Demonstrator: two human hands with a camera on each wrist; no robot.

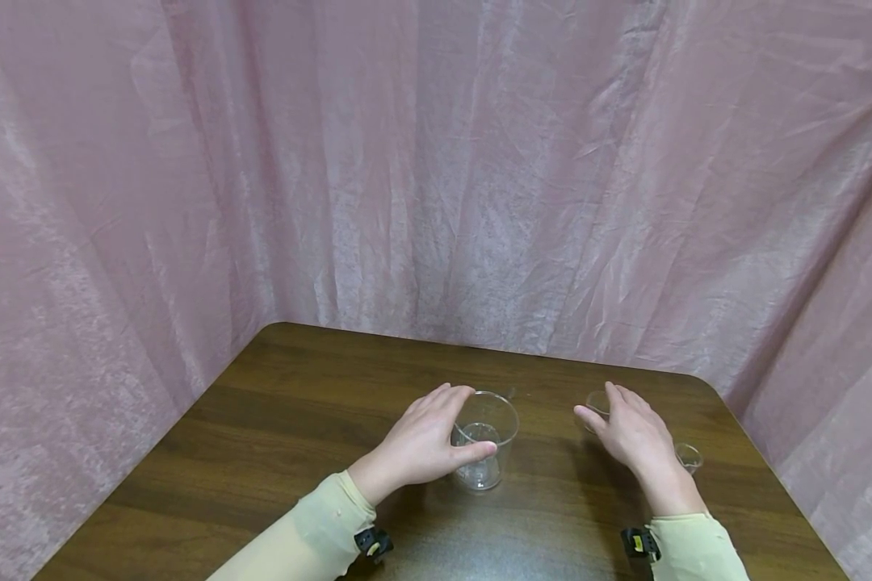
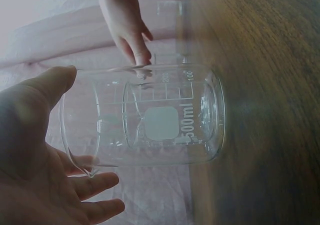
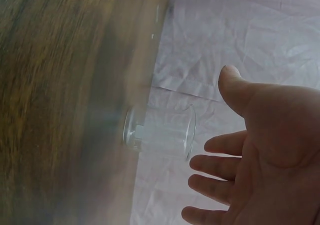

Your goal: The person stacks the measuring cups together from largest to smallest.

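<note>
Centrally, head view: left hand (image 1: 430, 440), thumb and fingers apart, flanks a large clear-glass beaker (image 1: 509, 437) on a brown wooden table (image 1: 262, 452); right hand (image 1: 634, 434) partly blocks a small clear-glass beaker (image 1: 594, 403). Left wrist: an inner clear-glass beaker (image 2: 133, 127) nests inside the large one. Right wrist: fingers (image 3: 220, 167) spread.

beaker (image 2: 142, 117) on table (image 1: 262, 452) | second beaker (image 1: 480, 464) inside | third beaker (image 3: 162, 132) right | curtain (image 1: 443, 186) behind

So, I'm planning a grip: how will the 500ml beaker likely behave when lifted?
The 500ml beaker looks like clear glass, so probably stiff and fragile. Being smooth-sided, it may slip. The smaller vessel inside could shift.
</note>
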